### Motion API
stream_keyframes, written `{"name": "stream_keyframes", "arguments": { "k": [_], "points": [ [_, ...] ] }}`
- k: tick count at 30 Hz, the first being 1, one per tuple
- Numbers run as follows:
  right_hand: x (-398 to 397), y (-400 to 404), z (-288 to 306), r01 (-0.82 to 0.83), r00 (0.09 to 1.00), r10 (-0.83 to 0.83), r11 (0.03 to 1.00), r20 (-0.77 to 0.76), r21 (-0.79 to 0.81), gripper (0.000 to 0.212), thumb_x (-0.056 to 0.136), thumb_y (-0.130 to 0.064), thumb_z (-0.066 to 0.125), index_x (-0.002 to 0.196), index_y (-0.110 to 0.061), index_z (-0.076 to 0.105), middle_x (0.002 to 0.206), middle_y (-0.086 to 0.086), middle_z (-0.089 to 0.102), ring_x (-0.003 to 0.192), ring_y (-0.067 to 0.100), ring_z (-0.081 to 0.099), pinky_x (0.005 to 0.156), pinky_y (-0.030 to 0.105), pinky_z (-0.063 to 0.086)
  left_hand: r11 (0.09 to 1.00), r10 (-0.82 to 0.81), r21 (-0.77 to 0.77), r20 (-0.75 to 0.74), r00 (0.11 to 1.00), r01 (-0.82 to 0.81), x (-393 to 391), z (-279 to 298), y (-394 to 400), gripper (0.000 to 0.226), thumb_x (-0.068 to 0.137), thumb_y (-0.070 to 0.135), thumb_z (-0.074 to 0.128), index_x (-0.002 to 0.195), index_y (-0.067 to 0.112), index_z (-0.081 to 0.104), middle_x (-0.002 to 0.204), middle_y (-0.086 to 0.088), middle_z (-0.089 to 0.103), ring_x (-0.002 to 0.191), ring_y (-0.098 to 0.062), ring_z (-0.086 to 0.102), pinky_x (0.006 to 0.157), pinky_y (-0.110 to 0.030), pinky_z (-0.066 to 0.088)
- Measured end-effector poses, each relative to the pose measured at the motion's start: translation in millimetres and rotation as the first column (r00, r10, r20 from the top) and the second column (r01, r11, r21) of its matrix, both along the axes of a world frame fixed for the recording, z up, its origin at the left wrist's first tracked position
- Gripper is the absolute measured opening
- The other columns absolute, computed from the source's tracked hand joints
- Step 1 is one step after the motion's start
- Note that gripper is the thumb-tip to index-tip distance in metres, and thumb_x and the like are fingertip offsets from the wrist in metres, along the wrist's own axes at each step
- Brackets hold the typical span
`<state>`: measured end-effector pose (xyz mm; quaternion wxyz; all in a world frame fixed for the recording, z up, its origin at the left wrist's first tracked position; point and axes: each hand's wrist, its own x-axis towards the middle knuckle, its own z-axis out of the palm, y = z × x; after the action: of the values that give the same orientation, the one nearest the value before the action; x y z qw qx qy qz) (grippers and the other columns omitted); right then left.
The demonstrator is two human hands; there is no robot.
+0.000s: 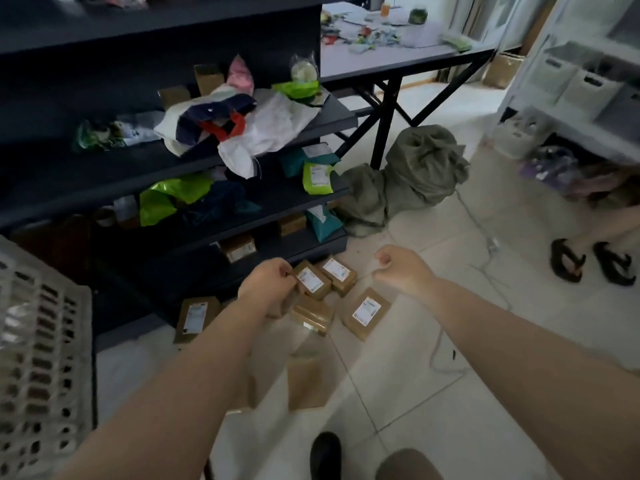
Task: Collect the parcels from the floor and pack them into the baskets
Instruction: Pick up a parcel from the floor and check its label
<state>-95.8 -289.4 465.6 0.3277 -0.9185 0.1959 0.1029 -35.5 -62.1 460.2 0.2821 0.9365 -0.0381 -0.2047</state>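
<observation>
Parcel (pixel 312 282) pinched by left hand (pixel 273 285), long axis seemingly toward the shelf; right hand (pixel 401 268) clenched, holding nothing

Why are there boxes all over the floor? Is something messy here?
Yes. Several brown parcels lie scattered at odd angles on the floor by the dark shelf, not in the basket. The left hand pinches one parcel's corner; the right hand is curled, empty. A white cable trails loosely nearby.

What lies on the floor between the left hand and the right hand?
In the head view, two labelled brown parcels lie side by side on the floor tiles between the left hand and the right hand; the left hand touches the nearer one.
</observation>
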Motion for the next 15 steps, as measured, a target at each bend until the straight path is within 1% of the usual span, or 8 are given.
{"name": "stream_keyframes", "arguments": {
  "k": [2,3,5,6,8,10,12,15],
  "points": [
    [26,-23,-5,-0.032,0.999,0.032,0.999,-0.018,0.004,0.046,0.083,-0.016,0.063,0.127,-0.011,0.051,0.122,0.007,0.054,0.112,0.022,0.05,0.088,0.027,0.038,1.0,0.024,0.015,-0.007,1.0,-0.024,18,0,-16,0.029,0.089,0.023,0.055,0.118,0.021,0.057,0.118,-0.001,0.06,0.105,-0.018,0.057,0.093,-0.037,0.048],
    [40,-34,-9,-0.042,0.999,0.042,0.999,-0.031,0.011,0.042,0.083,-0.016,0.063,0.124,-0.012,0.053,0.115,0.005,0.055,0.106,0.021,0.051,0.083,0.026,0.039,0.999,0.044,0.021,-0.014,0.999,-0.044,28,-2,-24,0.029,0.089,0.024,0.055,0.118,0.022,0.057,0.118,-0.001,0.06,0.106,-0.018,0.057,0.093,-0.037,0.048],
    [74,-54,-19,-0.094,0.994,0.095,0.995,-0.047,0.017,0.026,0.082,-0.015,0.062,0.108,-0.017,0.057,0.098,-0.001,0.053,0.096,0.019,0.05,0.073,0.025,0.038,0.995,0.097,0.027,-0.026,0.995,-0.097,46,-6,-38,0.028,0.088,0.025,0.055,0.116,0.022,0.057,0.117,0.0,0.06,0.104,-0.018,0.057,0.093,-0.037,0.048],
    [91,-64,-25,-0.136,0.99,0.136,0.991,-0.047,0.016,0.021,0.082,-0.015,0.062,0.102,-0.017,0.058,0.095,0.0,0.054,0.095,0.021,0.051,0.072,0.025,0.038,0.992,0.128,0.026,-0.028,0.991,-0.127,53,-9,-44,0.028,0.088,0.025,0.055,0.115,0.022,0.058,0.117,0.0,0.06,0.104,-0.019,0.057,0.092,-0.036,0.048],
    [122,-80,-35,-0.221,0.973,0.222,0.975,-0.064,0.013,0.028,0.081,-0.016,0.062,0.109,-0.012,0.059,0.1,0.006,0.057,0.096,0.024,0.053,0.076,0.027,0.039,0.977,0.214,0.021,-0.049,0.976,-0.213,61,-12,-57,0.027,0.087,0.024,0.055,0.114,0.021,0.059,0.117,-0.002,0.06,0.104,-0.021,0.057,0.091,-0.035,0.048],
    [151,-93,-39,-0.316,0.945,0.315,0.949,-0.086,0.003,0.033,0.081,-0.018,0.06,0.113,-0.01,0.057,0.105,0.007,0.056,0.096,0.022,0.053,0.074,0.026,0.04,0.952,0.307,0.017,-0.086,0.948,-0.306,66,-12,-69,0.026,0.086,0.022,0.055,0.112,0.021,0.059,0.116,-0.003,0.061,0.103,-0.024,0.057,0.092,-0.037,0.048],
    [180,-103,-44,-0.4,0.912,0.396,0.916,-0.104,-0.024,0.037,0.081,-0.022,0.061,0.117,-0.013,0.055,0.111,0.005,0.057,0.103,0.024,0.055,0.079,0.029,0.042,0.932,0.362,0.033,-0.107,0.926,-0.36,76,-14,-81,0.025,0.085,0.021,0.054,0.11,0.021,0.06,0.113,-0.004,0.061,0.102,-0.024,0.057,0.093,-0.039,0.048],
    [223,-115,-61,-0.482,0.872,0.471,0.874,-0.133,-0.068,0.036,0.08,-0.026,0.062,0.115,-0.018,0.055,0.112,0.004,0.059,0.104,0.024,0.056,0.084,0.032,0.045,0.902,0.431,0.048,-0.107,0.896,-0.428,103,-24,-96,0.02,0.086,0.02,0.053,0.104,0.021,0.06,0.107,-0.003,0.063,0.097,-0.023,0.058,0.089,-0.037,0.049]
  ]
}}
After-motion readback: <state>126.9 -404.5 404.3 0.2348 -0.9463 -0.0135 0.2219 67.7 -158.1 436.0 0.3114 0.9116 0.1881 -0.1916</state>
